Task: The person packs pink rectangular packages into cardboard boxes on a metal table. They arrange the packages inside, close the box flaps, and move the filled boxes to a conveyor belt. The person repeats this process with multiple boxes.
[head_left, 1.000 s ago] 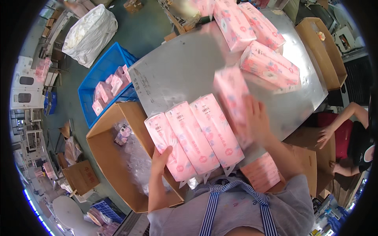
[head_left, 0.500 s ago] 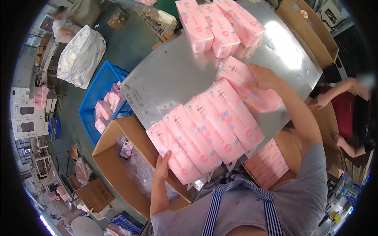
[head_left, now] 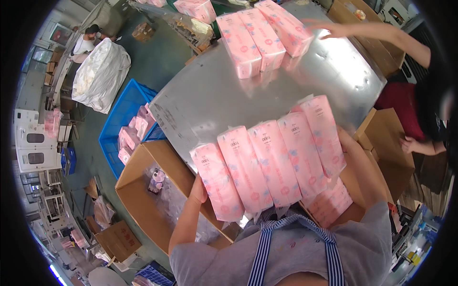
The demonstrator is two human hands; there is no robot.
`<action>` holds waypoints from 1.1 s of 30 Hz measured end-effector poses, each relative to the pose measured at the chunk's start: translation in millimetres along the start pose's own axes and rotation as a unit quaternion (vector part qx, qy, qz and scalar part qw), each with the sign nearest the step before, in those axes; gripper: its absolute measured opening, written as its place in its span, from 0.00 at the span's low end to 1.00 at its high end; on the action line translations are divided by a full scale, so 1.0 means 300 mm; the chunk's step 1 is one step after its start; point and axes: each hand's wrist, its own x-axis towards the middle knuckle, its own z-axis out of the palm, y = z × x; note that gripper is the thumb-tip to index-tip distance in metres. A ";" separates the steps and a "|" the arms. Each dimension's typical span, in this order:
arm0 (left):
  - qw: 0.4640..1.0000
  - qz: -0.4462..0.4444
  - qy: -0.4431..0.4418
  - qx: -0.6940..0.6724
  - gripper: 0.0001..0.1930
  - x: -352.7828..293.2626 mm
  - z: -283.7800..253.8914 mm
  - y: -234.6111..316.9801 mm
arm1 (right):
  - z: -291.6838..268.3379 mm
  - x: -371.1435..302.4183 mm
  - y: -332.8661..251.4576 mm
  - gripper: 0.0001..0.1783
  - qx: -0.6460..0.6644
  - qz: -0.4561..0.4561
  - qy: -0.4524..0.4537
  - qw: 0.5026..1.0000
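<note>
five pink packs [head_left: 274,159] sit in a row at the near edge of the metal table [head_left: 210,95]. we press them together, left hand [head_left: 198,190] and right hand [head_left: 344,143] clamped on the ends, above a cardboard box [head_left: 143,200].

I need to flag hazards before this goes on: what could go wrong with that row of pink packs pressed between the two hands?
The five pink packs are held only by side pressure from the left hand and right hand; middle ones could slip out. They overhang the metal table edge, so a dropped pack might miss the open carton.
</note>
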 end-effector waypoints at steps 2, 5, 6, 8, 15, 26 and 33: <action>1.000 0.025 -0.001 0.005 0.31 -0.026 0.016 0.032 | 0.015 -0.088 -0.049 0.31 0.047 0.001 0.039 0.998; 0.993 0.113 0.030 0.001 0.29 -0.113 0.037 0.078 | 0.000 -0.176 -0.060 0.31 0.094 -0.017 0.072 0.993; 0.989 0.141 0.017 0.041 0.30 -0.143 0.058 0.084 | -0.016 -0.195 -0.047 0.31 0.106 -0.025 0.079 0.991; 0.975 0.191 -0.004 0.113 0.31 -0.190 0.110 0.092 | -0.040 -0.214 0.001 0.30 0.123 -0.036 0.088 0.988; 0.949 0.226 0.009 0.219 0.32 -0.149 0.231 0.022 | -0.013 -0.232 0.221 0.30 0.179 -0.044 0.085 0.979; 0.920 0.206 -0.054 0.327 0.33 -0.165 0.418 0.078 | -0.066 -0.483 0.455 0.29 0.268 -0.121 0.130 0.947; 0.826 -0.093 -0.276 0.483 0.34 -0.096 0.770 -0.066 | -0.286 -1.028 0.967 0.29 0.355 -0.172 0.309 0.865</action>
